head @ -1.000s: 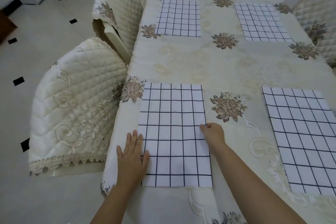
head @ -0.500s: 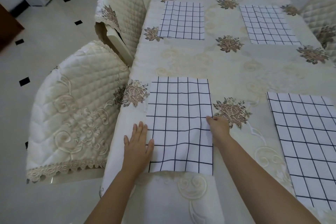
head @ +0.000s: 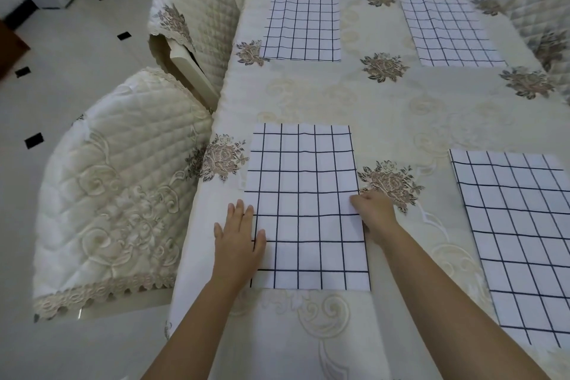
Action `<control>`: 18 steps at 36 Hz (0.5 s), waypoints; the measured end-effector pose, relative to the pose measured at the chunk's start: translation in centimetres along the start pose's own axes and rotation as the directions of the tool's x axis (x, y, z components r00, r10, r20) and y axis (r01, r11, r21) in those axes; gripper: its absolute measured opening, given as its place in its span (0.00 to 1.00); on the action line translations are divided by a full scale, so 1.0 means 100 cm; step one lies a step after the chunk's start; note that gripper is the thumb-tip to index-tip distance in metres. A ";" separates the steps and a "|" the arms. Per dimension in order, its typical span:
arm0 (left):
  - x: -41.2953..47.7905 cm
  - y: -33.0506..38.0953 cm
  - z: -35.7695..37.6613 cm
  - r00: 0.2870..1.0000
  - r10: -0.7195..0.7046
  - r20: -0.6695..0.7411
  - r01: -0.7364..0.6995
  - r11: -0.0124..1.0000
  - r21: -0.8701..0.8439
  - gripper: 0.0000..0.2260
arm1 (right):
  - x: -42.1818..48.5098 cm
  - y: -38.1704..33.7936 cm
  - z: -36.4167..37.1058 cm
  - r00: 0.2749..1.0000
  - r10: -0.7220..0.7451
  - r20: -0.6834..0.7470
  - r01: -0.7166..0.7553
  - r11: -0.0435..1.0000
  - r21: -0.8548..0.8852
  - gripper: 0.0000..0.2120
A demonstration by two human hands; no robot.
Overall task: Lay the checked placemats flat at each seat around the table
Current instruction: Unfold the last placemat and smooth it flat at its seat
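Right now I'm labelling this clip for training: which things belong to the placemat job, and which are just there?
Job: near-left placemat, left hand flat on its left edge, right hand pinching its right edge; near-right placemat; far-left placemat; far-right placemat; tablecloth.
Just there: near quilted chair; far quilted chair; right-side chair.

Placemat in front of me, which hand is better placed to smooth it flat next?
Probably the left hand: it lies flat, fingers straight, on the left edge of the placemat, ready to sweep across. The right hand has curled fingers that seem to pinch the right edge, so it would need to open first.
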State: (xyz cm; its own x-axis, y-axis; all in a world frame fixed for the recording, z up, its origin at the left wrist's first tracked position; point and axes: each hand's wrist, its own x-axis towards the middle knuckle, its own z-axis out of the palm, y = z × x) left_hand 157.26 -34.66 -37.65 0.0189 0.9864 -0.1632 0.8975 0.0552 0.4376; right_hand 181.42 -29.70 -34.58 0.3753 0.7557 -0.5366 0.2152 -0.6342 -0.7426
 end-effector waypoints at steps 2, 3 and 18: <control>0.000 0.001 0.000 1.000 0.005 -0.005 -0.005 1.000 -0.008 0.39 | -0.002 0.004 -0.002 1.000 -0.012 0.009 0.013 1.000 -0.016 0.12; 0.000 0.002 0.001 1.000 0.006 -0.008 -0.007 1.000 -0.016 0.38 | -0.003 0.005 -0.003 1.000 -0.020 0.006 0.020 0.999 -0.029 0.12; -0.006 0.052 0.032 0.976 0.219 0.013 -0.219 0.974 0.052 0.22 | -0.064 0.050 0.083 0.681 -0.685 0.258 0.639 0.384 -0.667 0.21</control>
State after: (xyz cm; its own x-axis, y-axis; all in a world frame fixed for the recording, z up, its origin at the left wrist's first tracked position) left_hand 163.37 -35.46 -38.13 0.2209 0.9724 -0.0754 0.8931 -0.1706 0.4162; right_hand 172.60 -36.33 -38.23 -0.1243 0.9915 0.0398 0.9236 0.1302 -0.3605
